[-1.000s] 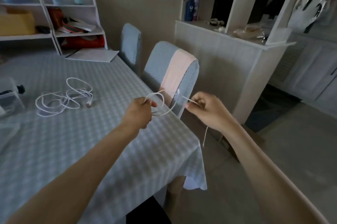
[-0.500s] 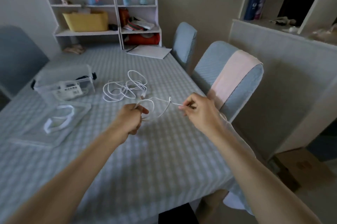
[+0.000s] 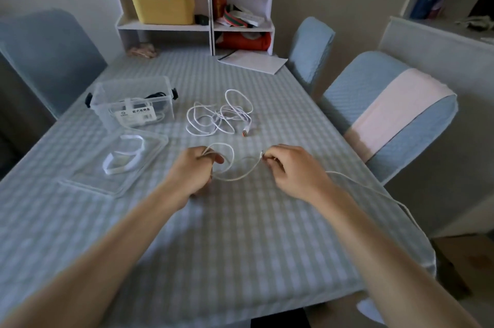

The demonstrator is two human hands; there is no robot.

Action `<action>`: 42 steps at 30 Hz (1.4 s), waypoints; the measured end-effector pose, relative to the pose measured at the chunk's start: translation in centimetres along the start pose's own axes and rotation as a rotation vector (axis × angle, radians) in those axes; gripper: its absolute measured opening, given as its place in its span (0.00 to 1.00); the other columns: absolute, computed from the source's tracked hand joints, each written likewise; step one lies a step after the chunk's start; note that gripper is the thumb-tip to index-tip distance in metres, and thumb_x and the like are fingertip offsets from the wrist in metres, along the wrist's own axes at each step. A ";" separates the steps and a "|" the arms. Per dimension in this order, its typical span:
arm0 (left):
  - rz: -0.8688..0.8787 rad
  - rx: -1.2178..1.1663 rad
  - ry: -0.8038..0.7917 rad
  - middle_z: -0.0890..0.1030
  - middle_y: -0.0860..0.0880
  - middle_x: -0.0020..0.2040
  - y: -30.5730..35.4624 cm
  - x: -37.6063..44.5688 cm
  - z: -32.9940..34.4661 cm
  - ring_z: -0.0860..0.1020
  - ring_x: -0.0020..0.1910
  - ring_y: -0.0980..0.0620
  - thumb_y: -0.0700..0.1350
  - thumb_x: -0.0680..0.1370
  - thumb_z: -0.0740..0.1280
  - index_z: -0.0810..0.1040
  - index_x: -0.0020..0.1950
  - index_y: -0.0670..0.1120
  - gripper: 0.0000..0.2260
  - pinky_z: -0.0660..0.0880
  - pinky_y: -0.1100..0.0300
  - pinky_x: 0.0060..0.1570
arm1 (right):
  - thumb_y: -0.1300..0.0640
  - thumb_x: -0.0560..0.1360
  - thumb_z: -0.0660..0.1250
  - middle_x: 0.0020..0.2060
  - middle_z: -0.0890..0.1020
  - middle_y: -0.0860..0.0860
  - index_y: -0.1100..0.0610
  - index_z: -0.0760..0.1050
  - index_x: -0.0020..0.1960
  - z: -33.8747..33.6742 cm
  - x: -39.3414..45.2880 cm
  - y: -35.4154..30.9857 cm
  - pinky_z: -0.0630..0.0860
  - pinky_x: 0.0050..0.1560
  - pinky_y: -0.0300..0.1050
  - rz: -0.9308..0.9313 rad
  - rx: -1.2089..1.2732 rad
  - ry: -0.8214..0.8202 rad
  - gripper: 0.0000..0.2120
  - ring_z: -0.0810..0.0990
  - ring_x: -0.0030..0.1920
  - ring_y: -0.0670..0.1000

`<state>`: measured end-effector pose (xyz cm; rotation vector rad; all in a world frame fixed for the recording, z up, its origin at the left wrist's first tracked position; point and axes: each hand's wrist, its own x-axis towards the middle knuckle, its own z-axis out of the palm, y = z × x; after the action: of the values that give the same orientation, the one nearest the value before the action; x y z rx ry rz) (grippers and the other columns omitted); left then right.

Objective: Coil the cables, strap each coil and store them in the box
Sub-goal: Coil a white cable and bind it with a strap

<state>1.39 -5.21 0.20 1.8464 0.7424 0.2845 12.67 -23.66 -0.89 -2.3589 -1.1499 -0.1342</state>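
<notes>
My left hand (image 3: 196, 170) grips a small coil of thin white cable (image 3: 235, 176) just above the table. My right hand (image 3: 292, 167) pinches the same cable a short way along it. The cable's free length trails behind my right wrist and off the table's right edge. A second white cable (image 3: 219, 116) lies loosely tangled on the cloth farther back. The clear plastic box (image 3: 133, 103) stands at the back left with dark items inside. Its lid (image 3: 117, 164) lies flat in front of it, with a white strap (image 3: 124, 160) on top.
The table wears a pale checked cloth (image 3: 240, 234). A white shelf unit (image 3: 195, 4) with a yellow bin stands at the far end, a sheet of paper (image 3: 252, 62) beside it. Blue-covered chairs (image 3: 387, 114) stand along the right side; another is at the left.
The view has swung left from the chair side to the table middle. Both hands came over the table and lower, still holding the cable; the loop in my left hand looks larger.
</notes>
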 end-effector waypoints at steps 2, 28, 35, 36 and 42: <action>0.029 0.018 -0.001 0.72 0.48 0.29 0.0 0.1 -0.2 0.68 0.24 0.52 0.40 0.80 0.57 0.81 0.43 0.49 0.14 0.58 0.64 0.24 | 0.53 0.74 0.60 0.44 0.84 0.46 0.50 0.77 0.49 0.0 0.0 -0.3 0.78 0.46 0.51 0.043 0.089 -0.015 0.08 0.82 0.46 0.51; 0.431 0.501 0.151 0.83 0.44 0.42 -1.5 -0.2 -3.8 0.79 0.41 0.41 0.36 0.77 0.59 0.78 0.54 0.45 0.12 0.75 0.46 0.40 | 0.56 0.82 0.63 0.26 0.71 0.47 0.59 0.80 0.47 3.6 4.6 -6.7 0.71 0.32 0.36 0.072 0.742 -0.297 0.10 0.71 0.27 0.43; 0.470 0.498 0.190 0.83 0.46 0.43 -1.2 -0.7 -3.6 0.80 0.42 0.43 0.34 0.77 0.60 0.79 0.55 0.45 0.13 0.76 0.49 0.41 | 0.58 0.80 0.66 0.33 0.80 0.51 0.62 0.74 0.45 2.5 4.3 -6.4 0.76 0.34 0.41 0.065 0.765 -0.483 0.08 0.79 0.33 0.47; 0.464 0.500 0.189 0.83 0.46 0.43 -1.3 -0.6 -3.6 0.80 0.42 0.43 0.35 0.77 0.59 0.79 0.55 0.46 0.13 0.76 0.50 0.40 | 0.58 0.79 0.68 0.32 0.79 0.48 0.60 0.74 0.44 2.4 4.4 -6.3 0.74 0.33 0.37 0.054 0.738 -0.448 0.07 0.77 0.31 0.45; 0.379 0.494 0.183 0.80 0.51 0.41 -2.1 0.5 -4.2 0.77 0.41 0.49 0.36 0.79 0.60 0.80 0.52 0.47 0.11 0.69 0.63 0.36 | 0.60 0.78 0.69 0.30 0.77 0.44 0.58 0.81 0.54 1.5 4.4 -5.4 0.64 0.29 0.32 0.157 0.876 -0.467 0.06 0.69 0.27 0.41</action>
<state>-1.11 -1.28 -0.11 2.4587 0.6161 0.5585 11.23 -17.04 1.29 -1.6883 -0.9287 0.8424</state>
